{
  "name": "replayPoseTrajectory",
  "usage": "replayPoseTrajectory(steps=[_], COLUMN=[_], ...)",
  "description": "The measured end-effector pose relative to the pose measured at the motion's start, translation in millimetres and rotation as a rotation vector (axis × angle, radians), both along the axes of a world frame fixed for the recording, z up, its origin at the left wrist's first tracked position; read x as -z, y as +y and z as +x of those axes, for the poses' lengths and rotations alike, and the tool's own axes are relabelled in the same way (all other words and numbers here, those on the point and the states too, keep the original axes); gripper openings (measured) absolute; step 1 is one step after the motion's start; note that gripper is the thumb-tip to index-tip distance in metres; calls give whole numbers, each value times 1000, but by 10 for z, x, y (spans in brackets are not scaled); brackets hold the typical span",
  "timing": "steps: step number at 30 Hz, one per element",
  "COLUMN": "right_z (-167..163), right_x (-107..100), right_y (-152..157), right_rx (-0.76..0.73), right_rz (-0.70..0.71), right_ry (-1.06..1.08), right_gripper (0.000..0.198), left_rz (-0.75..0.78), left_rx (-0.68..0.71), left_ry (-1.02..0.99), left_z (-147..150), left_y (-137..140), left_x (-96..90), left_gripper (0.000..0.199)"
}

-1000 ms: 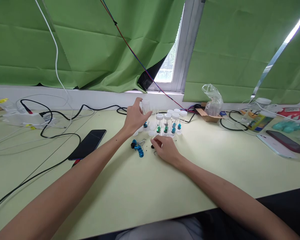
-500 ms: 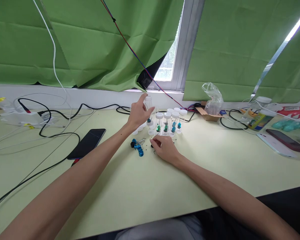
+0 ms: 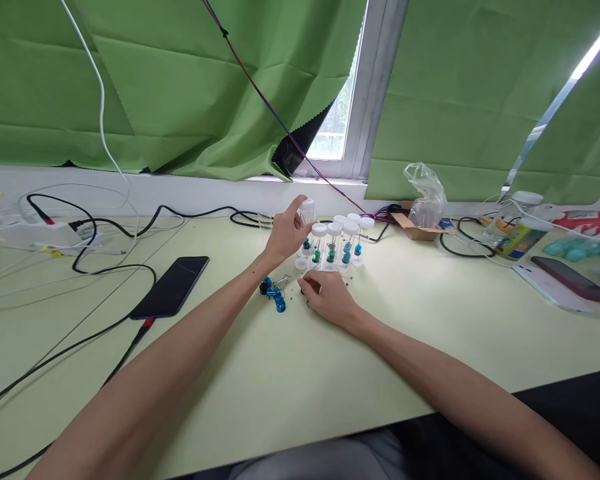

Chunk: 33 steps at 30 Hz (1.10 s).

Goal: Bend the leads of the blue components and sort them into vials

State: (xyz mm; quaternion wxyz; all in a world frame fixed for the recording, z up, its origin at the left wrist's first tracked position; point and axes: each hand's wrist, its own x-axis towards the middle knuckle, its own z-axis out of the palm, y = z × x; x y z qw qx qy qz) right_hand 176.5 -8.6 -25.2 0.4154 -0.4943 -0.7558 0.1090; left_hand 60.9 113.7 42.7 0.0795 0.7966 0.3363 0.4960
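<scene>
Head view: left hand (image 3: 286, 235) clamps fingers around a clear upright vial (image 3: 307, 217) containing something blue; whether right hand (image 3: 330, 297)'s curled fingertips meet, I cannot tell.

- Left forearm (image 3: 180, 357): long and slim, it is showing bare skin and is tapering smoothly toward the wrist.
- Dark spot (image 3: 253, 272): small and round, it is marking the skin of this forearm close to the wrist.
- Right forearm (image 3: 430, 373): likewise bare, it is narrowing gradually toward a slender wrist.
- Left hand (image 3: 285, 237) and right hand (image 3: 331, 297): both are appearing bare, with slim fingers; the nails are remaining too small to make out.
- Grey garment (image 3: 295, 465): soft and plain, it is showing at the lower edge.
- Black cloth (image 3: 575, 408): plain, it is filling the lower right corner; its garment type is staying unclear.
</scene>
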Motion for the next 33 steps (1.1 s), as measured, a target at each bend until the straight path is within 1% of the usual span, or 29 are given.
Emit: replayPoseTrajectory(steps=[7, 13, 19, 29, 33], right_z=[9, 5, -2, -11, -11], right_x=[-12, -25, -39, -35, -33], right_y=[4, -8, -14, -19, -19], right_rx=[-8, -13, -24, -27, -31], right_rz=[4, -28, -28, -40, -41], right_ry=[-13, -24, -22, -34, -40], right_gripper=[23, 24, 25, 26, 26], left_rz=[-25, -88, -138, -168, -180], left_rx=[21, 32, 60, 77, 107], left_ry=[-2, 30, 50, 48, 25], left_z=[32, 7, -27, -12, -1], left_y=[26, 26, 15, 8, -5], left_x=[84, 138, 202, 214, 242], left_gripper=[55, 61, 62, 63, 63])
